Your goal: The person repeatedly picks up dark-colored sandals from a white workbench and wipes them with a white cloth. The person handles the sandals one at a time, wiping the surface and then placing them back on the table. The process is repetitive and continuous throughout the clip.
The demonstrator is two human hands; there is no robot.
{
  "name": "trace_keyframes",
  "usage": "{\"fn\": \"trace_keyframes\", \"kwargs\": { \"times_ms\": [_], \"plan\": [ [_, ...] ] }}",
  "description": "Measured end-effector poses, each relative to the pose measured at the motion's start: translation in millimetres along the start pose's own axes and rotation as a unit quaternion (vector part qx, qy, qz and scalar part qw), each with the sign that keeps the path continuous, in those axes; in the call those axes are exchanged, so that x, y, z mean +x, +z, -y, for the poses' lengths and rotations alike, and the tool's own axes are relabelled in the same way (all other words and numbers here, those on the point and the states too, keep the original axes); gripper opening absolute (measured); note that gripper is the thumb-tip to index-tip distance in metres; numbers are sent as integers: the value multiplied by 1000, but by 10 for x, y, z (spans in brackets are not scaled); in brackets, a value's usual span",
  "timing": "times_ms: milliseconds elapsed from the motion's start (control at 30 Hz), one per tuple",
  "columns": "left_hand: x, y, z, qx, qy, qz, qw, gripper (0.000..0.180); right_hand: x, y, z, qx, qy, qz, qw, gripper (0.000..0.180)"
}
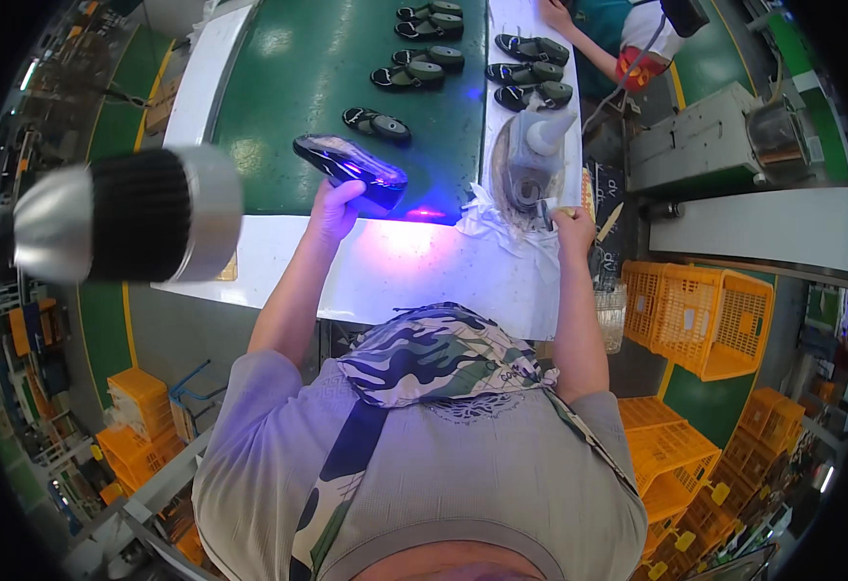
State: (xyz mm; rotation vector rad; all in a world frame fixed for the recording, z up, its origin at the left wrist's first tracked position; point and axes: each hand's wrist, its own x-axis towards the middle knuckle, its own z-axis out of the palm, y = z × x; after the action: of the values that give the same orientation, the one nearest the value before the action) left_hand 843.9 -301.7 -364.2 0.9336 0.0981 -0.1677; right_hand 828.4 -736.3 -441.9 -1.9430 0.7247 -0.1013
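My left hand grips a dark, glossy shoe, raised and tilted over the near end of the green conveyor belt. Violet-blue light falls on the shoe's side. On the right, the fingers of my right hand pinch a small brush-like tool, its flat end beside a stained holder. In that holder stands a translucent squeeze bottle with a pointed nozzle. Crumpled white tissue lies to its left. A single black shoe rests on the belt just beyond the held one.
More black shoes line the belt, and several stand on the white side ledge. At the far right a co-worker's arm reaches in. A blurred lamp-like cylinder hangs close on the left. Orange crates stand right of me.
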Motion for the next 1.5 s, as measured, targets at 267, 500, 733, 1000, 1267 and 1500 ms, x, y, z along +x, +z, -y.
{"fn": "trace_keyframes", "kwargs": {
  "times_ms": [267,500,733,1000,1267,1500],
  "plan": [
    [-368,572,-528,525,456,42,717,53,-415,225,1008,355,114,197,907,21],
    [-627,994,-923,596,566,139,552,54,-996,574,2092,413,-86,355,834,24],
    [-737,967,-1017,605,573,133,536,53,-1383,670,2462,443,-143,404,787,23],
    [-795,992,-1033,611,571,129,533,53,-1490,724,2465,437,-143,421,782,22],
    [-663,889,-951,625,563,107,530,61,-1573,614,2456,448,-116,469,753,20],
    [-591,878,-891,660,516,93,538,61,-1543,476,2456,435,-124,473,756,20]
  ]
}}
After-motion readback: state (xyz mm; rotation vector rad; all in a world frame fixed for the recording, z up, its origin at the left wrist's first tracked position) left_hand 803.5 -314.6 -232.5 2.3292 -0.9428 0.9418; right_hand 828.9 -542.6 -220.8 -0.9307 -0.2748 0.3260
